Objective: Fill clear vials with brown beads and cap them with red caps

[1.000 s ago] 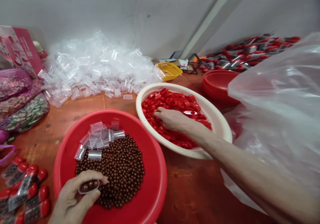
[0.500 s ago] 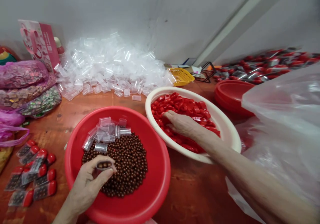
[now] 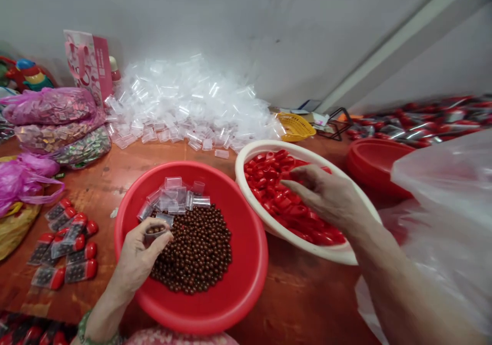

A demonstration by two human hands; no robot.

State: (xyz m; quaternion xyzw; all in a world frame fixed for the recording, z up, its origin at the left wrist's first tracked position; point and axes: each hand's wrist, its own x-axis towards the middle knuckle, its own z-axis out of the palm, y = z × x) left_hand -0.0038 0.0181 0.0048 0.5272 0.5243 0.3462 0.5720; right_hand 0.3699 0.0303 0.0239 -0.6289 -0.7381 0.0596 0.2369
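Observation:
My left hand pinches a clear plastic sleeve with brown balls inside, above the left part of a red basin. Glossy brown balls lie heaped in that basin, with several clear empty sleeves at their far side. Over a white oval basin hovers my right hand, thumb and fingers apart, with nothing visible between them. Small red plastic caps fill much of the white basin; the hand and wrist hide some of them.
Filled, red-capped sleeves lie on the table's left. Behind stand a big pile of clear sleeves, a yellow basket and purple bags. On the right are red basins, a plastic bag and more red-capped pieces.
My right hand has lifted off the red caps and drawn back to the right, its fingers parting. The left still holds the filled sleeve. The whole view has shifted slightly.

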